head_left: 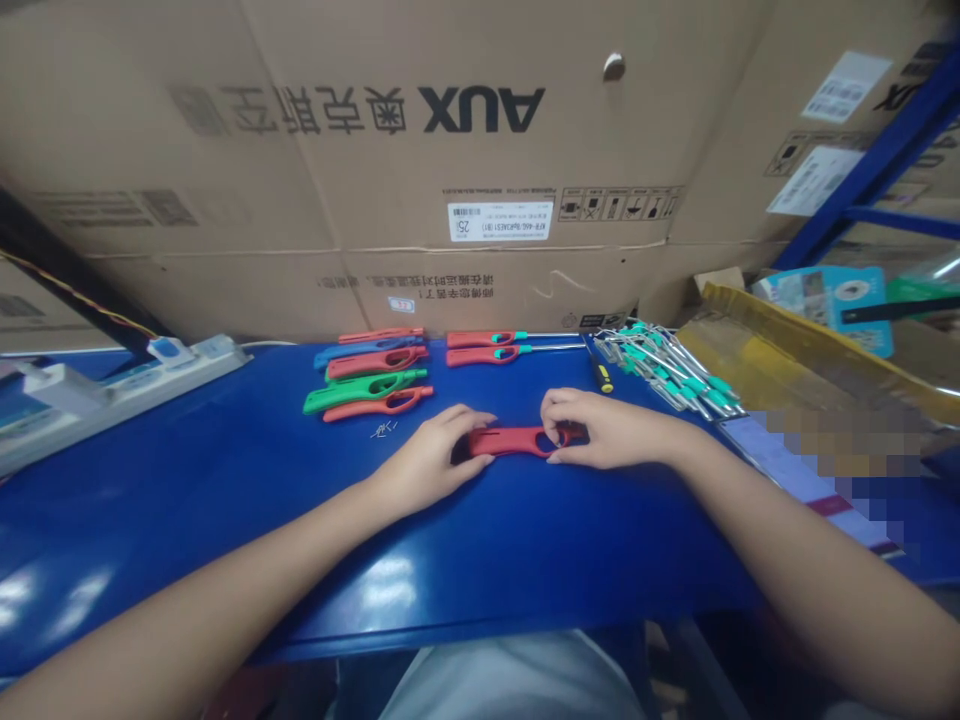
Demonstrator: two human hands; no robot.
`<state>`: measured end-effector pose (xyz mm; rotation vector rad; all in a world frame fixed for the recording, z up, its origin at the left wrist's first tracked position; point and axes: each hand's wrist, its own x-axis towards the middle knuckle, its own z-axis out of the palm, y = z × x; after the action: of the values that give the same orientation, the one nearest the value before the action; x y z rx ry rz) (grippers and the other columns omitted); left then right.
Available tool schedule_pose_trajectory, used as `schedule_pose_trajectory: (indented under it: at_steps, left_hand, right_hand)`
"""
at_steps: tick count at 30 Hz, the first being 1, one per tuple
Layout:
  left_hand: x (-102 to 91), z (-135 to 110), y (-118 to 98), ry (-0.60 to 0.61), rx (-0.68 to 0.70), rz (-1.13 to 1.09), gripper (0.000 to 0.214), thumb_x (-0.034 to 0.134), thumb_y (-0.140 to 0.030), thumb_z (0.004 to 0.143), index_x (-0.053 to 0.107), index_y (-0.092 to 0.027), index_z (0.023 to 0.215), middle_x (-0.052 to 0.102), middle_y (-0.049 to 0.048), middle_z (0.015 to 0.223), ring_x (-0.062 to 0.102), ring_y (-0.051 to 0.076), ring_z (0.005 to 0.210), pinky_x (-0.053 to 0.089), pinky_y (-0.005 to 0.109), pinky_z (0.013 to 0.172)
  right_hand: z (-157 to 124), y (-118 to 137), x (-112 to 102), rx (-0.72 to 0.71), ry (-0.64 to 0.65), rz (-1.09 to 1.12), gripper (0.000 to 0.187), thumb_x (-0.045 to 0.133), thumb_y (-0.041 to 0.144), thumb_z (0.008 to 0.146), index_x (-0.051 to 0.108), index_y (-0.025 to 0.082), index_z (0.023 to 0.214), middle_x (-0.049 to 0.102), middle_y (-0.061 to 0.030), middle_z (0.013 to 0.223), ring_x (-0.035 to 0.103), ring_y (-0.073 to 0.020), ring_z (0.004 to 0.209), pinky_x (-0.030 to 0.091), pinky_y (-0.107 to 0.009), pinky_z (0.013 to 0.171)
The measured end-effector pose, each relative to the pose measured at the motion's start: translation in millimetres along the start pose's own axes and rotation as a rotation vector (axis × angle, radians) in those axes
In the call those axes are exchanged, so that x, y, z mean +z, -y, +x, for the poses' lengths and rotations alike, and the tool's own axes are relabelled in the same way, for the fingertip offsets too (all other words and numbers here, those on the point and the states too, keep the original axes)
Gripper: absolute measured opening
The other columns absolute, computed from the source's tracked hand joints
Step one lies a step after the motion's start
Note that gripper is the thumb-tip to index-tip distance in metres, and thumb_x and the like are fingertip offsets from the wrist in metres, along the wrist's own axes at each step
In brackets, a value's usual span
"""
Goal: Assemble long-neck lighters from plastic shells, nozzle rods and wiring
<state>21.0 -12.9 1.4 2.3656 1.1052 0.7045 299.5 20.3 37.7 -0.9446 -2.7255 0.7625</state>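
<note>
A red plastic lighter handle shell point(514, 441) lies flat on the blue table point(225, 500), held at both ends. My left hand point(435, 455) grips its left end with curled fingers. My right hand point(592, 430) pinches its right end, fingers pressed onto the shell. Behind my left hand lies a pile of handle shells point(371, 375) in red, blue and green. Two assembled red lighters point(487, 347) with teal parts and metal tubes lie further back in the middle.
A heap of metal tubes with teal fittings point(667, 375) sits at the back right beside a yellow-handled screwdriver point(600, 375). Small screws point(384, 431) lie near my left hand. A white power strip point(112, 390) runs along the left. Large cardboard boxes point(480, 150) wall the back.
</note>
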Motion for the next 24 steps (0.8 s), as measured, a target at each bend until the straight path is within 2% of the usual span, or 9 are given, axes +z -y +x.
schedule_pose_trajectory:
  at_steps: [5, 7, 10, 12, 14, 18, 20, 24]
  left_hand:
    - [1.3, 0, 6, -0.037, 0.017, 0.007, 0.037, 0.067, -0.028, 0.090, 0.063, -0.018, 0.125, 0.067, 0.0088, 0.116, 0.066, 0.022, 0.104, 0.053, 0.037, 0.096]
    - [0.7, 1, 8, -0.055, 0.010, 0.029, 0.039, 0.067, -0.029, 0.089, 0.062, -0.018, 0.127, 0.068, 0.0094, 0.120, 0.065, 0.023, 0.108, 0.053, 0.039, 0.098]
    - [-2.4, 1, 9, -0.061, 0.001, 0.049, 0.040, 0.066, -0.028, 0.089, 0.060, -0.017, 0.127, 0.068, 0.0103, 0.123, 0.066, 0.025, 0.110, 0.053, 0.041, 0.098]
    - [-5.2, 2, 9, -0.045, -0.006, 0.069, 0.031, 0.064, -0.028, 0.090, 0.062, -0.017, 0.120, 0.070, 0.0101, 0.119, 0.067, 0.025, 0.106, 0.055, 0.041, 0.095]
    - [-7.7, 2, 9, -0.036, -0.010, 0.107, 0.028, 0.062, -0.027, 0.091, 0.062, -0.017, 0.117, 0.070, 0.0102, 0.118, 0.067, 0.025, 0.106, 0.055, 0.042, 0.095]
    - [-10.5, 2, 12, -0.037, -0.007, 0.163, 0.039, 0.060, -0.027, 0.093, 0.056, -0.017, 0.130, 0.068, 0.0107, 0.126, 0.065, 0.025, 0.113, 0.053, 0.044, 0.100]
    - [-10.9, 3, 14, -0.031, -0.011, 0.179, 0.037, 0.059, -0.029, 0.094, 0.057, -0.017, 0.129, 0.068, 0.0105, 0.126, 0.065, 0.025, 0.114, 0.052, 0.044, 0.101]
    - [-11.6, 2, 15, -0.016, 0.005, 0.215, 0.035, 0.058, -0.029, 0.095, 0.059, -0.016, 0.127, 0.068, 0.0109, 0.124, 0.064, 0.025, 0.115, 0.051, 0.043, 0.102]
  right_hand:
    - [1, -3, 0, -0.031, -0.036, 0.023, 0.015, 0.066, 0.031, 0.090, 0.060, 0.018, 0.086, 0.059, -0.0054, 0.099, 0.055, -0.0170, 0.086, 0.045, -0.030, 0.080]
    - [3, -4, -1, -0.031, -0.153, 0.010, 0.014, 0.062, 0.031, 0.093, 0.061, 0.018, 0.088, 0.063, -0.0063, 0.098, 0.058, -0.0178, 0.087, 0.046, -0.031, 0.081]
    - [4, -4, -3, 0.033, -0.406, -0.061, 0.018, 0.057, 0.033, 0.096, 0.063, 0.019, 0.087, 0.068, -0.0059, 0.090, 0.060, -0.0182, 0.083, 0.044, -0.031, 0.077]
    - [3, -3, -6, 0.094, -0.483, -0.082, 0.021, 0.057, 0.033, 0.096, 0.063, 0.019, 0.082, 0.068, -0.0048, 0.083, 0.059, -0.0172, 0.075, 0.043, -0.029, 0.071]
    - [1, -2, -9, 0.112, -0.442, -0.082, 0.022, 0.057, 0.032, 0.094, 0.062, 0.019, 0.078, 0.066, -0.0037, 0.077, 0.057, -0.0161, 0.070, 0.040, -0.028, 0.066]
    - [-1, -1, -6, 0.025, -0.189, -0.063, 0.022, 0.057, 0.030, 0.094, 0.061, 0.018, 0.077, 0.064, -0.0031, 0.076, 0.055, -0.0143, 0.068, 0.038, -0.026, 0.064]
    - [0, 0, -1, 0.024, -0.096, -0.093, 0.024, 0.058, 0.032, 0.094, 0.059, 0.018, 0.074, 0.061, -0.0020, 0.074, 0.050, -0.0127, 0.063, 0.034, -0.025, 0.059]
    - [3, 1, 5, 0.064, -0.040, -0.184, 0.032, 0.063, 0.035, 0.091, 0.051, 0.018, 0.067, 0.057, 0.0008, 0.069, 0.045, -0.0106, 0.059, 0.028, -0.025, 0.055]
